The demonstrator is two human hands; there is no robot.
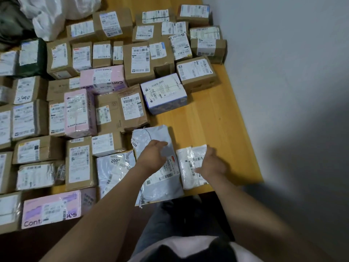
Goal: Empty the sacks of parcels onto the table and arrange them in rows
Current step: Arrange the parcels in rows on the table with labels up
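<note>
The left forearm [105, 201] and the right forearm [243, 201] are bare and reach forward, the left one slanting inward. The left hand [153, 156] lies palm down, fingers loosely bent. Just to its right, the right hand [212, 163] is also palm down, thumb stretched toward the left hand, fingers curled, its grip unclear.

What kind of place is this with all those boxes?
Likely a parcel sorting room: a wooden table covered in rows of labelled cardboard boxes, white sacks at the far corner, and the left hand on a grey mailer.
</note>
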